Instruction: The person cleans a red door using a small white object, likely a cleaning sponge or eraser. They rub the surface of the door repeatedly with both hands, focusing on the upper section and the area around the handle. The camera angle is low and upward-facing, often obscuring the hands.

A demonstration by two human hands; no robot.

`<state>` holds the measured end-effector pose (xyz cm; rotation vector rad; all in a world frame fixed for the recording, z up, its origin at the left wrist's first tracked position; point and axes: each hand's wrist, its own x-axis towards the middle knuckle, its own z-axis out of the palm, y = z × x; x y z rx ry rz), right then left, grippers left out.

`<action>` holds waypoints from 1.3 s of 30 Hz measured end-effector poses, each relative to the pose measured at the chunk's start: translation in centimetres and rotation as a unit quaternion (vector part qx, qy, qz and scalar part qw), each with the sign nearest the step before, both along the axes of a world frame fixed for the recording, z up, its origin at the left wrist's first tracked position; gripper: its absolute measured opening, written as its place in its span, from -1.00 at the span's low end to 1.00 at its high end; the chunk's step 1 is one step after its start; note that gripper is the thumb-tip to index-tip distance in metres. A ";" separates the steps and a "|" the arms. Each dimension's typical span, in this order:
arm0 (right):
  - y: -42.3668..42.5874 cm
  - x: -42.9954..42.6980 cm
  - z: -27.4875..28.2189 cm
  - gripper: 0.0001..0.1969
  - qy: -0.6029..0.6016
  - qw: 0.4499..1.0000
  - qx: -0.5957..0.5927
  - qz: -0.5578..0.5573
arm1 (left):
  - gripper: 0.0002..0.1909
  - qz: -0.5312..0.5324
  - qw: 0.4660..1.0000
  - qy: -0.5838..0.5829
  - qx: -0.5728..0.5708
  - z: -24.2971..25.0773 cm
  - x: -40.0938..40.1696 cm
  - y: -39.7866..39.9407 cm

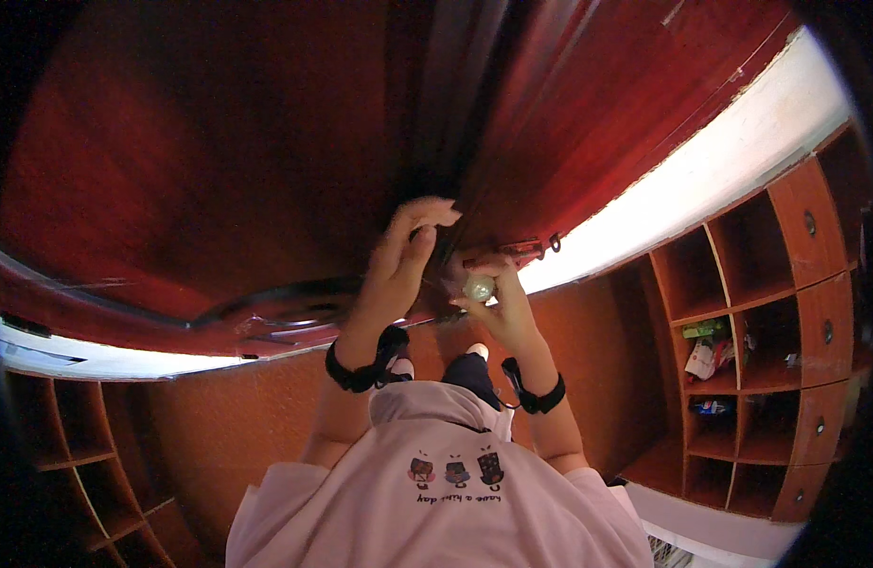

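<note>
Before me stands a dark red door-like panel [195, 177], glossy and bent by the lens. My right hand [511, 305] is curled around a pale round knob [480, 287], its thumb and fingers on either side. My left hand [401, 259] is raised to the left of it, close to a dark vertical edge of the panel. Its fingers are bent and apart from the thumb, with nothing visible between them. Whether its fingertips touch the panel, I cannot tell. Black bands circle both my wrists.
A red latch-like fitting [525, 248] with a dark ring [555, 243] sits beyond my right hand. Wooden shelves [734, 305] with several drawers and small items stand at right; more open shelves [95, 461] are at left. My feet are on a reddish-brown floor [252, 405].
</note>
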<state>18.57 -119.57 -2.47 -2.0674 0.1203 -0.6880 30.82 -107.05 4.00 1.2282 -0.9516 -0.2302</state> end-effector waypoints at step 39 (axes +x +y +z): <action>0.4 0.5 -0.9 -0.74 0.132 0.916 0.333 0.183 | -0.86 0.242 0.951 0.083 0.171 -6.5 -9.1 4.0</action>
